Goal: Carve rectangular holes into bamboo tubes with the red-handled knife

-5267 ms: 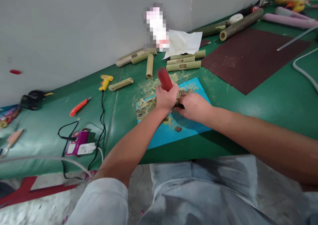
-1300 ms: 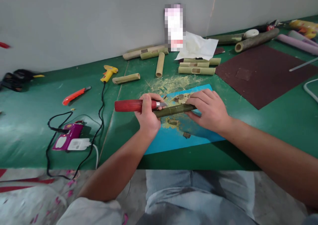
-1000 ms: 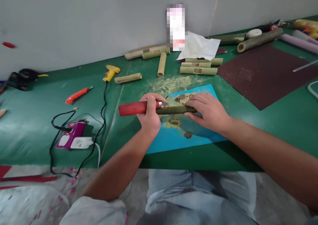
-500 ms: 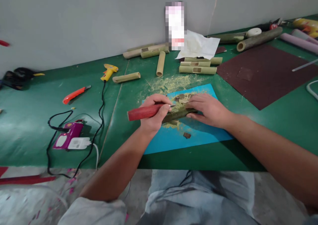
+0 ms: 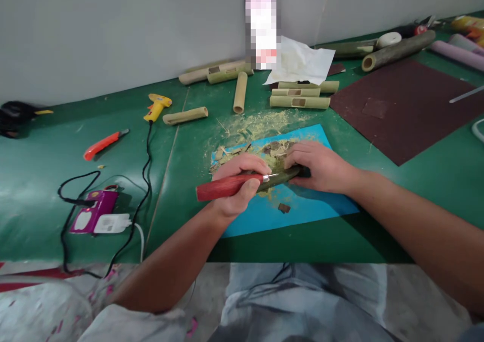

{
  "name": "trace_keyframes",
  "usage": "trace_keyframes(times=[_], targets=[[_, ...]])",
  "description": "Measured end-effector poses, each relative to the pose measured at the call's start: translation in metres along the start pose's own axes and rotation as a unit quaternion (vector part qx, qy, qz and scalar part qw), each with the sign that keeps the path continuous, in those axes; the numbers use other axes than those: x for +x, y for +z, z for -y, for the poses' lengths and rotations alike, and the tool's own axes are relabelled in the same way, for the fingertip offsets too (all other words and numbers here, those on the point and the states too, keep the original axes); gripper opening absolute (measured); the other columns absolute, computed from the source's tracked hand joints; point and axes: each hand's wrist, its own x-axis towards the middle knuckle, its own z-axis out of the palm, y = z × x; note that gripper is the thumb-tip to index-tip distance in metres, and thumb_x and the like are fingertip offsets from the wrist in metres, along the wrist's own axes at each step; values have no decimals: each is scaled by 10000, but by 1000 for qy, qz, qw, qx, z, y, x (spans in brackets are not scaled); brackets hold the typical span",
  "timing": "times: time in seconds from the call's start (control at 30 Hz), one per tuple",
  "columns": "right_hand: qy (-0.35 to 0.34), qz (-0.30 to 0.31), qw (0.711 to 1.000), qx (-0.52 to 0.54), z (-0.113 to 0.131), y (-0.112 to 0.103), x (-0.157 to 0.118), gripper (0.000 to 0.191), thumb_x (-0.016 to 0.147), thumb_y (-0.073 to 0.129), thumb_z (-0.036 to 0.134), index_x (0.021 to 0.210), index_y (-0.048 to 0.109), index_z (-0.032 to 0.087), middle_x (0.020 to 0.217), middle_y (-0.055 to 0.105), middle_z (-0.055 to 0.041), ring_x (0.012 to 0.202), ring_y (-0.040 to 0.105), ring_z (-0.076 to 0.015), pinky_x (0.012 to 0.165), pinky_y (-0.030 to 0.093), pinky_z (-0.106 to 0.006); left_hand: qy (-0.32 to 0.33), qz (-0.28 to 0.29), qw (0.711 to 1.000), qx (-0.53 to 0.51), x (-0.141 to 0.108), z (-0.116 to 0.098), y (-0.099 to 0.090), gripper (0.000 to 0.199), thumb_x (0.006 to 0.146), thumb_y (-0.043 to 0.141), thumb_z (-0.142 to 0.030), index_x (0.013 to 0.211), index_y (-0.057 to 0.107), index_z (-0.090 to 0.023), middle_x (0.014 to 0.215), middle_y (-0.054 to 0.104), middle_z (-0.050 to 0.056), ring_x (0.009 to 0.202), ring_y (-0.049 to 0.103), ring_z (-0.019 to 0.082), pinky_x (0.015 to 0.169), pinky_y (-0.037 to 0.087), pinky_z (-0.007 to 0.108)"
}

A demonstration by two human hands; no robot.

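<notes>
Closed round the red wooden handle of an awl-like tool, my left hand keeps it low over a dark green bamboo tube. The tool's thin metal tip points right, at the tube; I cannot tell whether it touches. My right hand grips the tube's right end, its fingers over the far side and thumb on the near side. Under both hands lies a blue sheet strewn with bamboo shavings. A small brown chip rests nearer me.
Several cut bamboo pieces lie beyond the sheet. To the left are a yellow glue gun, an orange utility knife and a purple power strip with cables. A dark brown sheet is at right.
The left hand and red tool have shifted slightly towards me, and the tool now tilts up more to the right. The right hand still grips the tube. The whole view has shifted a little.
</notes>
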Motion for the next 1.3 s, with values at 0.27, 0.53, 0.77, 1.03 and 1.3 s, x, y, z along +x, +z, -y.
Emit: trace_keyframes(times=[0.27,0.53,0.77,1.03,1.3], targets=[[15,-4,1000,-15,7,0,-2,111,902,729,228,976,645,230,1032,732,-79,996,643,-268,825,438,-380,16,-2,1000,14,1,-1,-4,263,1044,699,-478,972,812,-252,926,810,53,864,772,200,840,633,353],[44,-1,999,-19,8,-1,0,114,867,729,223,942,645,240,977,719,-48,935,625,-246,791,408,-367,-13,27,999,19,1,1,-5,251,1058,692,-453,985,812,-245,935,808,50,870,757,193,825,622,343],[33,-1,999,-28,6,-2,0,106,913,736,302,985,689,239,1009,733,-69,970,650,-269,832,455,-394,-56,20,998,-5,6,1,-2,288,1047,705,-491,944,812,-245,800,760,25,744,718,175,728,584,324],[-20,-21,1000,-4,1,-2,0,182,1037,632,357,1035,748,216,1065,752,-113,1018,684,-279,879,521,-424,-67,-41,997,-4,7,5,-1,372,1012,737,-557,853,816,-231,769,767,18,659,686,151,684,576,301],[-4,-10,1000,-12,3,-3,1,162,999,665,337,1005,772,215,980,762,-91,940,692,-261,825,518,-384,-78,-62,995,-20,12,6,2,410,980,765,-600,816,807,-227,701,747,8,626,687,149,635,569,284]])
